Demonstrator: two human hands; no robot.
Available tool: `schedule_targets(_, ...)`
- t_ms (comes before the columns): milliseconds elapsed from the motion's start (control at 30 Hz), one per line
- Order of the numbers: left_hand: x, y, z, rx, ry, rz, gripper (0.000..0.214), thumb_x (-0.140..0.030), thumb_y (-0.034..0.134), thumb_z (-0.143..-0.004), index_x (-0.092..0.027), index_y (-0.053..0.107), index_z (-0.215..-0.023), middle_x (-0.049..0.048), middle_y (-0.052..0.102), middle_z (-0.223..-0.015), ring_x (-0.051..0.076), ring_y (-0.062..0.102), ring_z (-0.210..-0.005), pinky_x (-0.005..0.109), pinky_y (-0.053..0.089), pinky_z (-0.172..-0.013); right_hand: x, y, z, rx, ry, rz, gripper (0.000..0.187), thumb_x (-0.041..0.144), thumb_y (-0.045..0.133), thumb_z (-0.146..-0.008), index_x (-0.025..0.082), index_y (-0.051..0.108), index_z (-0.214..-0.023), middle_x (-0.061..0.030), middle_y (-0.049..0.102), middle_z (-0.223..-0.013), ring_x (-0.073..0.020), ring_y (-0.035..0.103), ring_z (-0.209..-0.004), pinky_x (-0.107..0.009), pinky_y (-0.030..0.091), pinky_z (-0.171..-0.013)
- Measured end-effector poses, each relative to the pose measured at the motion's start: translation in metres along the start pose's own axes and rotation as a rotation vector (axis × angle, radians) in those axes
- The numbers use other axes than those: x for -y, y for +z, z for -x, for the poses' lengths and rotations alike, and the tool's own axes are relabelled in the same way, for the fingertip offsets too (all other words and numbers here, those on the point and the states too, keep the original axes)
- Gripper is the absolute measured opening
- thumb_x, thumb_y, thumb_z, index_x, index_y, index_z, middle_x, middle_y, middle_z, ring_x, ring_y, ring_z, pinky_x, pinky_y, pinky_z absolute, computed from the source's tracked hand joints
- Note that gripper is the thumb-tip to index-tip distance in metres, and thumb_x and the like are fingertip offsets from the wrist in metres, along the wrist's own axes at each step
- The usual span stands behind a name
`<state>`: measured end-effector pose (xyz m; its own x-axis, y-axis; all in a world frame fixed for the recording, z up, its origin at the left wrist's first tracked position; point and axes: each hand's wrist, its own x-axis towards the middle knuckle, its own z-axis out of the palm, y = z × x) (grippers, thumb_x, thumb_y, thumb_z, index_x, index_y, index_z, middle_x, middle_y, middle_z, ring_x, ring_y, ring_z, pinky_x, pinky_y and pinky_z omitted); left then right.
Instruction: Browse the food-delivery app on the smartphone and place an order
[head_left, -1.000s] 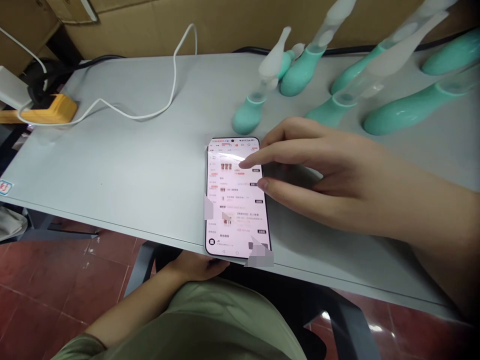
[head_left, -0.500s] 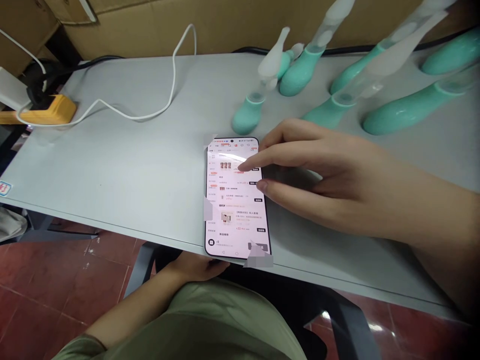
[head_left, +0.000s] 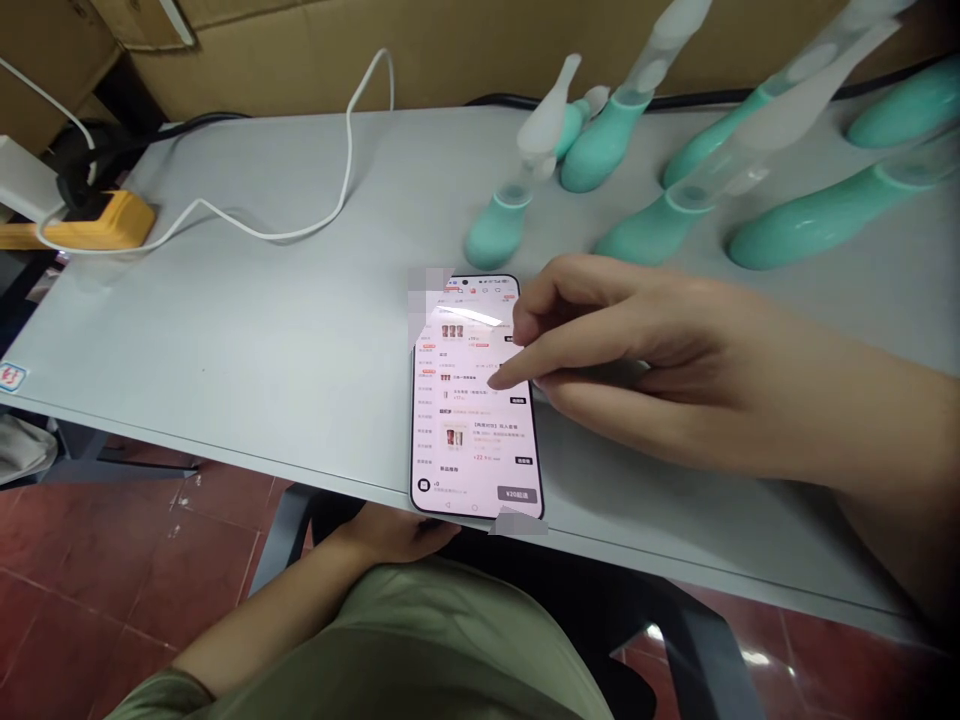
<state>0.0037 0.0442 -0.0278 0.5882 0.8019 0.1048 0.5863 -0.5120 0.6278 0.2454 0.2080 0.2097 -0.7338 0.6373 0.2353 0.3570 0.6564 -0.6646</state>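
A smartphone [head_left: 480, 440] lies face up at the front edge of the grey table, its lit screen showing a list of small product pictures. Over the screen's right side, my right hand [head_left: 645, 365] holds nothing; its index fingertip is at the middle of the list, touching or just above the glass. The thumb sits apart near the phone's right edge, and the other fingers are bent. My left hand [head_left: 397, 535] rests low by my lap below the table edge, its fingers mostly hidden. Behind the phone stands a teal squeeze bulb [head_left: 495, 235] with a white tip.
Several more teal bulbs [head_left: 810, 225] with clear tubes and white tips stand at the back right. A white cable [head_left: 277, 237] curves across the table [head_left: 225, 340] from a yellow power strip [head_left: 124, 220]. Cardboard [head_left: 300, 60] lines the back.
My right index finger has moved down the screen toward the phone's lower half. The remaining right fingers have curled more. My left hand and the phone have stayed put.
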Motion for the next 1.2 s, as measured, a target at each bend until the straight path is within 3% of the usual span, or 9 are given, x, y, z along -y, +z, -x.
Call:
schedule_targets(433, 0.0015, 0.0017, 0.0016, -0.003, 0.007, 0.006, 0.045, -0.033, 0.069, -0.097, -0.029, 0.068, -0.142, 0.0056, 0.075, -0.138, 0.029, 0.066, -0.136, 0.044, 0.055, -0.118, 0.0005, 0.0001, -0.0014, -0.003, 0.021, 0.034, 0.026, 0.028, 0.062, -0.089, 0.036, 0.085, -0.098, -0.0043, 0.071, -0.099, -0.0213, 0.07, -0.077, -0.04, 0.056, -0.062)
schedule_targets(667, 0.0009, 0.002, 0.0018, 0.024, -0.005, 0.022, 0.043, -0.037, 0.062, -0.101, -0.025, 0.068, -0.142, 0.0067, 0.078, -0.132, 0.028, 0.066, -0.136, 0.042, 0.057, -0.117, 0.0025, -0.0025, 0.002, -0.192, 0.158, 0.174, 0.021, 0.026, 0.061, -0.091, 0.03, 0.082, -0.095, -0.0034, 0.073, -0.094, -0.0205, 0.067, -0.08, -0.04, 0.05, -0.068)
schedule_targets(800, 0.0004, 0.0007, 0.0012, -0.012, 0.005, 0.015, 0.044, -0.036, 0.066, -0.099, -0.026, 0.069, -0.142, 0.0064, 0.077, -0.134, 0.029, 0.066, -0.136, 0.042, 0.057, -0.116, -0.0013, -0.0023, 0.0006, -0.152, 0.162, 0.201, 0.024, 0.028, 0.061, -0.09, 0.029, 0.084, -0.096, -0.0037, 0.073, -0.095, -0.0199, 0.066, -0.076, -0.04, 0.046, -0.064)
schedule_targets(1200, 0.0028, 0.0025, 0.002, -0.034, 0.007, 0.02, 0.041, -0.039, 0.065, -0.099, -0.026, 0.072, -0.137, 0.0053, 0.079, -0.13, 0.027, 0.068, -0.133, 0.038, 0.059, -0.111, -0.0026, -0.0024, -0.0003, -0.13, 0.129, 0.196, 0.019, 0.029, 0.062, -0.094, 0.029, 0.079, -0.1, -0.0023, 0.073, -0.098, -0.0193, 0.067, -0.079, -0.039, 0.049, -0.066)
